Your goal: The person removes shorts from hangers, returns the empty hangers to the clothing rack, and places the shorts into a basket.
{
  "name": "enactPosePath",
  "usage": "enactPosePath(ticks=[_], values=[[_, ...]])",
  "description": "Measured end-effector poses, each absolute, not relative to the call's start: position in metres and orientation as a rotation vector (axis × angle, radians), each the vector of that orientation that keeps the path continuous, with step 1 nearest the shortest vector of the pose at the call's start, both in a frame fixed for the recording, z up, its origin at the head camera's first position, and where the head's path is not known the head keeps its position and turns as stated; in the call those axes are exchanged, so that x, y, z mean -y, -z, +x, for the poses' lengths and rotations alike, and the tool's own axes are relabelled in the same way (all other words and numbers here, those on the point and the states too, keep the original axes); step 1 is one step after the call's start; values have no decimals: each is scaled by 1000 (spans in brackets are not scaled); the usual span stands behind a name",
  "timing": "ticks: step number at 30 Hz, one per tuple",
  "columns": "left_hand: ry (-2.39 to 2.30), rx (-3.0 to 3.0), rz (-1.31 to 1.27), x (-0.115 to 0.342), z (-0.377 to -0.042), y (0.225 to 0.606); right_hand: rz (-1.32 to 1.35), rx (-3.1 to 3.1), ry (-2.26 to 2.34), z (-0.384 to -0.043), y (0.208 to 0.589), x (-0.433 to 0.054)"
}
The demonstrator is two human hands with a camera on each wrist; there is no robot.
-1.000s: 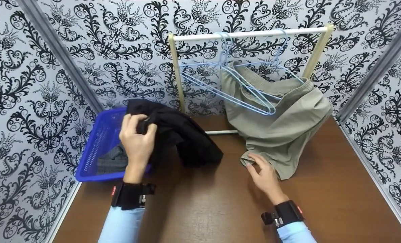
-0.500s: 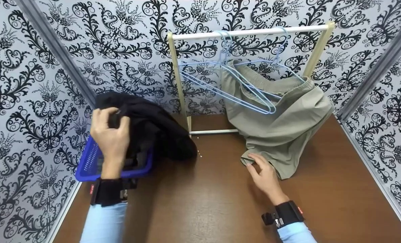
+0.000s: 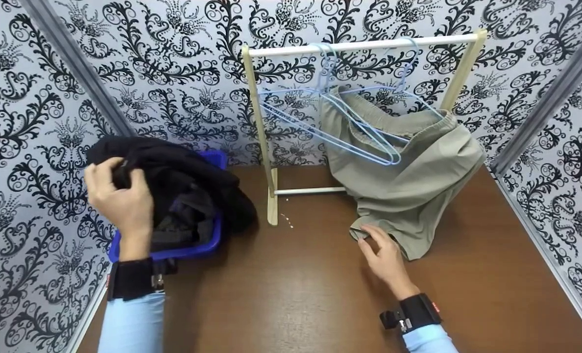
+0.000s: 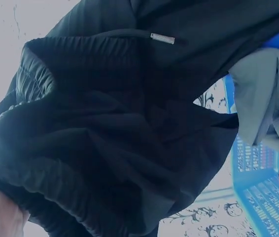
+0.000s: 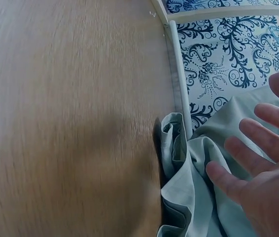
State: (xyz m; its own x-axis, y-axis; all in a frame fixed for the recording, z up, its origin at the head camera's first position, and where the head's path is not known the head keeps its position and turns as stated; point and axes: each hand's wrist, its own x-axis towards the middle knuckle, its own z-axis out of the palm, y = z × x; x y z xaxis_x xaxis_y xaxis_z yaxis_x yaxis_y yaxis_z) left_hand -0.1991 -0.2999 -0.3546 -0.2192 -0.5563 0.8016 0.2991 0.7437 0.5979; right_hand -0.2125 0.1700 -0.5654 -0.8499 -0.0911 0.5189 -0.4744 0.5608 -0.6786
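My left hand (image 3: pixel 122 198) holds black drawstring pants (image 3: pixel 188 164) by the gathered waistband, above the blue basket (image 3: pixel 188 252). The left wrist view shows the elastic waist of the black pants (image 4: pixel 100 128) and a drawstring with a metal tip (image 4: pixel 162 38). One part of them hangs past the basket's right side. My right hand (image 3: pixel 388 262) has its fingers loosely extended at the hem of khaki pants (image 3: pixel 403 181), which hang from a blue hanger (image 3: pixel 423 104). In the right wrist view that hand (image 5: pixel 267 168) is spread, with nothing in its grasp.
A rack with a white top rail (image 3: pixel 369 45) stands at the back of the brown table (image 3: pixel 291 294). More blue hangers (image 3: pixel 315 136) hang left of the khaki pants. Grey clothing (image 4: pixel 255 94) lies in the basket. Patterned walls (image 3: pixel 36 122) enclose the table.
My left hand has carried the black pants leftward, from beside the basket to above it, uncovering the rack's left foot. The right hand has stayed by the khaki hem.
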Motion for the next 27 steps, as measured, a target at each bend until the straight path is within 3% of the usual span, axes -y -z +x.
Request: enactPosePath(ticks=[12,27], values=[[770,1475,437,321,-209,373,477,2339,-1148,-212,571,-173],[446,2003,277,313,-238,456,436,2371,-1195,-209,573,-176]])
